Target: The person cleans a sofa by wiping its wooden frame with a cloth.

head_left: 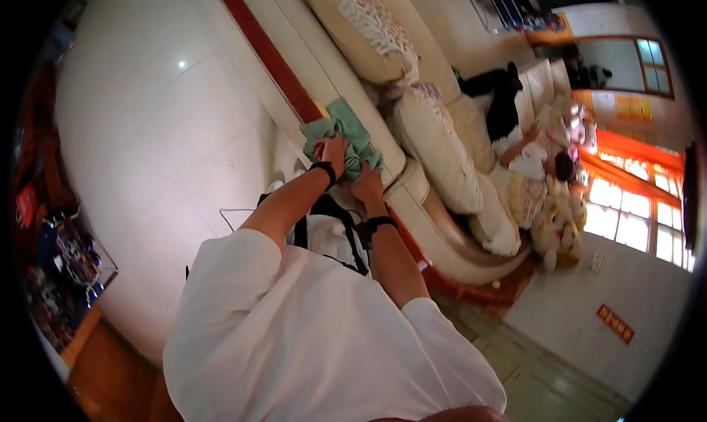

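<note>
A crumpled green cloth (346,127) lies over the front edge of the cream sofa (294,43), partly across its red-brown trim (269,50). My left hand (333,154) presses into the cloth with its fingers bent and closed on a fold. Just to the right and nearer my body, my right hand (367,186) grips the cloth's lower end, its fingertips partly hidden by the fabric. Dark bands circle both of my wrists.
Cream cushions (434,146) with fringes line the sofa. Farther along it, a person (526,157) reclines beside plush toys (557,234). Pale floor tiles (162,120) stretch to the left, toward a cluttered low shelf (70,260). A window (633,208) is at the right.
</note>
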### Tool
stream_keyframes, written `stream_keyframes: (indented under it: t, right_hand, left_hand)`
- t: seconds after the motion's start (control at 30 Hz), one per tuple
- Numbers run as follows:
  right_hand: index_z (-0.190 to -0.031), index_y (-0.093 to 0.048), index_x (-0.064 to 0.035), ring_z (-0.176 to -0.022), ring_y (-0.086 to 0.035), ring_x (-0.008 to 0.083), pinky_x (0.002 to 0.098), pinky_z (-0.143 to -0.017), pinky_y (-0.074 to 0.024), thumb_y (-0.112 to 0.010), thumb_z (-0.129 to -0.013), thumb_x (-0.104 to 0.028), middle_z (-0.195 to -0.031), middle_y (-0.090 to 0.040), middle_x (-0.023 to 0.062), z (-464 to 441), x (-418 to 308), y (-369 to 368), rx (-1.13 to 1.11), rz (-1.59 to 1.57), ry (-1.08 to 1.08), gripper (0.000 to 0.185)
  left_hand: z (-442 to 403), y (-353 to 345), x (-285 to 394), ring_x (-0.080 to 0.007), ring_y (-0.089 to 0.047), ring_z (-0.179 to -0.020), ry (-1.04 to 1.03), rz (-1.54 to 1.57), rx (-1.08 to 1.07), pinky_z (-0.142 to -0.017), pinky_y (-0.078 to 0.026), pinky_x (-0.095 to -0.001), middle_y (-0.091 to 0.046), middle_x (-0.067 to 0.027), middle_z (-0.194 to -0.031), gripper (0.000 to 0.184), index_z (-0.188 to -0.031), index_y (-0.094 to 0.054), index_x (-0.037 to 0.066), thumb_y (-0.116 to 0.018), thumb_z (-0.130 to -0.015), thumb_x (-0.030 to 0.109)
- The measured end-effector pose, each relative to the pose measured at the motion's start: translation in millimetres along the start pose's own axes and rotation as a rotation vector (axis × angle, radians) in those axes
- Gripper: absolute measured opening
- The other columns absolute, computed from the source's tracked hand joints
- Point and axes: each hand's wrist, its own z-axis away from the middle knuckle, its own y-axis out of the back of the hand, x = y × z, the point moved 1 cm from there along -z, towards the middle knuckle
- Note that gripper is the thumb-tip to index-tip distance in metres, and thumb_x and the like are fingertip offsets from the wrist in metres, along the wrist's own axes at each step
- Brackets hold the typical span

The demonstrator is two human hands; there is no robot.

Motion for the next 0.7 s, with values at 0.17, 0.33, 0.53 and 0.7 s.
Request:
stream_keyframes:
  t: [0.17,0.33,0.53,0.7]
  right_hand:
    - [-0.135,-0.049,-0.0162,-0.126,-0.046,0.0393,0.0507,-0.102,-0.0403,-0.087,-0.062,-0.04,-0.131,-0.048,0.0193,63.4,35.2,5.2,0.092,0.132,-0.161,0.086]
    - [-0.134,-0.051,-0.0173,-0.117,-0.049,0.0369,0.0485,-0.098,-0.0413,-0.086,-0.063,-0.031,-0.122,-0.049,0.0169,72.6,46.5,-15.6,0.291,0.208,-0.029,0.08]
    - [-0.132,-0.05,-0.0139,-0.121,-0.047,0.0393,0.0515,-0.1,-0.039,-0.079,-0.067,-0.041,-0.126,-0.048,0.0195,22.0,0.2,-4.0,0.079,0.202,-0.066,0.076]
    - [-0.132,-0.049,-0.0122,-0.12,-0.049,0.0402,0.05,-0.095,-0.0446,-0.077,-0.071,-0.037,-0.129,-0.047,0.0215,-22.2,-75.6,-12.5,0.088,0.195,0.13,0.072]
  left_hand:
    - [-4.3,12.0,60.6,-0.024,-0.054,-0.08,-0.084,-0.329,-0.07,-0.086,-0.049,-0.0439,-0.054,-0.0119,-0.107,0.049,-0.126,-0.06,0.012,-0.078,-0.08,0.013]
    - [27.2,16.3,48.5,-0.0359,-0.034,-0.133,-0.408,-0.052,0.132,-0.113,-0.02,-0.0529,-0.042,-0.016,-0.142,0.065,-0.148,-0.037,0.01,-0.061,-0.089,0.027]
    - [9.4,-54.7,-15.8,-0.0327,-0.014,-0.149,-0.28,0.287,0.407,-0.121,-0.005,-0.0522,-0.023,-0.0106,-0.16,0.063,-0.15,-0.035,0.018,-0.051,-0.091,0.029]
    - [-21.3,-65.5,-43.7,-0.0276,-0.016,-0.149,-0.254,0.116,0.466,-0.121,-0.005,-0.0528,-0.028,-0.0062,-0.158,0.056,-0.144,-0.046,0.016,-0.052,-0.09,0.029]
